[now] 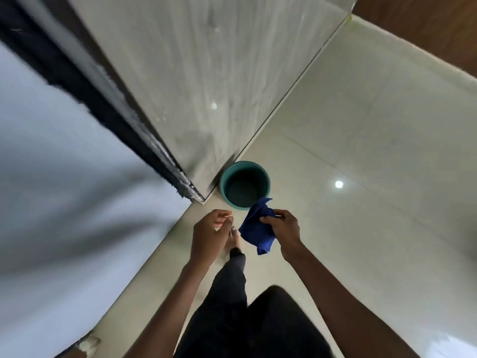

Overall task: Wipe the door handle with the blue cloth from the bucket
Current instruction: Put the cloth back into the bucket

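Looking down from the head camera, the view takes in both bare forearms above a pale tiled floor [361, 151]. The right hand [282, 229] grasps the blue cloth [255, 232], pinching its bunched upper part between thumb and fingers; the rest of the cloth hangs below the hand, with one corner pointing up toward the bucket [244, 184]. The left hand [210, 232] holds nothing: its fingers are loosely curled, and it is just beside the cloth without touching it. The teal bucket stands upright on the floor beyond the hands, against the bottom corner of a grey panel [201, 86]; its interior looks dark, and its contents cannot be made out. The cloth is outside the bucket, its upper corner overlapping the near rim in this view. A dark frame edge [108, 109] runs diagonally beside the panel, and a pale wall [51, 177] fills the left side. Dark trousers [232, 293] and one bare foot [233, 240] appear below the hands.
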